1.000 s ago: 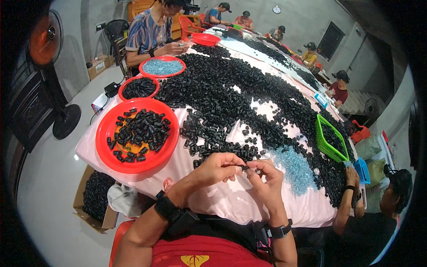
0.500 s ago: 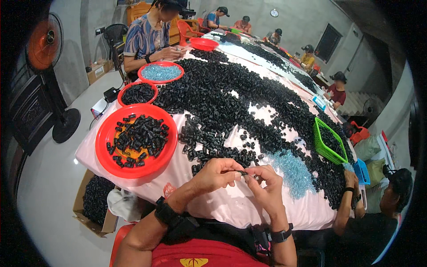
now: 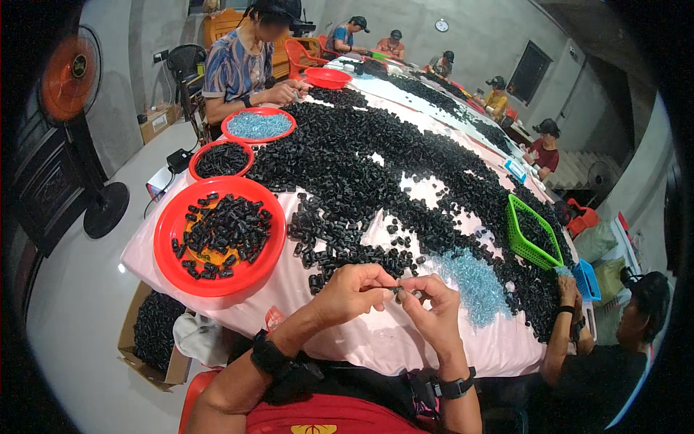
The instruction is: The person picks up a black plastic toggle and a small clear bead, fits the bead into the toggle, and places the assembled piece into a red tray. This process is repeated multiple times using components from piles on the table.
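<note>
Left hand point(image 3: 350, 296) and right hand point(image 3: 434, 307) hovered together over the pink surface point(image 3: 354, 347); each grip pinched the same small dark part point(image 3: 396, 289); loose black pieces point(image 3: 347, 163) lay beyond

One red shirt point(image 3: 354, 418), yellow print point(image 3: 314, 429) on the front. Left hand point(image 3: 352, 295) and right hand point(image 3: 431, 300), bare; forearms bare. Bulky black strap point(image 3: 269, 354), left wrist. Black wristband point(image 3: 457, 388), right wrist.
</note>
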{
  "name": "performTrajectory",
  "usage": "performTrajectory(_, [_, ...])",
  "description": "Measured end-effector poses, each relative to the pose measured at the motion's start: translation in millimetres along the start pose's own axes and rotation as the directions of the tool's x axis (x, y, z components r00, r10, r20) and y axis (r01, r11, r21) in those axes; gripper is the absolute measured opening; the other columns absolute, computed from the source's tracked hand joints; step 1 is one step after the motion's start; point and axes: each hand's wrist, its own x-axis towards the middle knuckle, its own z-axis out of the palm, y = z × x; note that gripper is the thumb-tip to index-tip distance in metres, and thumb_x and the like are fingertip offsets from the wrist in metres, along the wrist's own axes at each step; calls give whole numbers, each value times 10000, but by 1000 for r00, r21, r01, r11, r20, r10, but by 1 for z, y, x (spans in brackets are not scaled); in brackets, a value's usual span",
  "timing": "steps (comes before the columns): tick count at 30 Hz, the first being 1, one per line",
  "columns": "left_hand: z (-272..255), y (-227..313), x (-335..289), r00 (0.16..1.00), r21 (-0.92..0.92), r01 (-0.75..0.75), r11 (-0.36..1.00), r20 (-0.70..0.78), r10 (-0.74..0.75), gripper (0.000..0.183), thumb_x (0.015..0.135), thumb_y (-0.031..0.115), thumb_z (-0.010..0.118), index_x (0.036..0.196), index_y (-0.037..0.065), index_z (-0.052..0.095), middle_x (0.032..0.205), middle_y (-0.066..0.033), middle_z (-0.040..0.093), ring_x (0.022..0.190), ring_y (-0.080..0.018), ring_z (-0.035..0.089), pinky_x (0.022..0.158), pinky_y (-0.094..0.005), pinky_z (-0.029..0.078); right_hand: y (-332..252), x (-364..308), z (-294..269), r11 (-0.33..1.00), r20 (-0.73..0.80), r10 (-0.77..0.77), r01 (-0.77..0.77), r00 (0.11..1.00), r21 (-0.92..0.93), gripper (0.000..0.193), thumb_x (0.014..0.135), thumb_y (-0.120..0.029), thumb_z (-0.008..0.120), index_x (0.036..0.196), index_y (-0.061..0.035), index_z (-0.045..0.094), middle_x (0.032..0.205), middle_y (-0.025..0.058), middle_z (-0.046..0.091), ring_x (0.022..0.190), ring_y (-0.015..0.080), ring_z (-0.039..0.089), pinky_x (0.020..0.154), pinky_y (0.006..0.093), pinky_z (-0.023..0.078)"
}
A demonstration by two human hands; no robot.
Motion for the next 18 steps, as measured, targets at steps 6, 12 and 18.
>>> performTrajectory(6, [0, 2, 1, 1000, -153, 31, 988, -2, -31, 241, 958, 112, 660, 1166, -9, 660, 911, -31, 706, 770, -80, 653, 629, -224, 489, 1, 0, -3, 999, -43, -36, 36, 998, 2, 148, 844, -54, 761, 992, -54, 771, 903, 44, 734, 785, 116, 596, 636, 251, 474])
performTrajectory(12, [-1, 4, 1, 999, -129, 50, 990, 18, -48, 243, 964, 119, 674, 1169, -11, 660, 917, -30, 700, 771, -78, 646, 636, -219, 487, 0, 1, -3, 997, -10, -58, 58, 998, -48, 149, 838, -48, 760, 986, -64, 775, 894, 46, 736, 789, 120, 600, 633, 258, 480])
performTrajectory(18, [2, 5, 0, 998, -82, 53, 995, -24, -55, 223, 959, 107, 668, 1149, -9, 666, 917, -30, 700, 774, -73, 642, 642, -218, 490, -6, 2, -4, 972, -7, -162, 158, 987, -175, 161, 820, -35, 756, 975, -71, 777, 884, 47, 742, 768, 140, 597, 614, 264, 477])
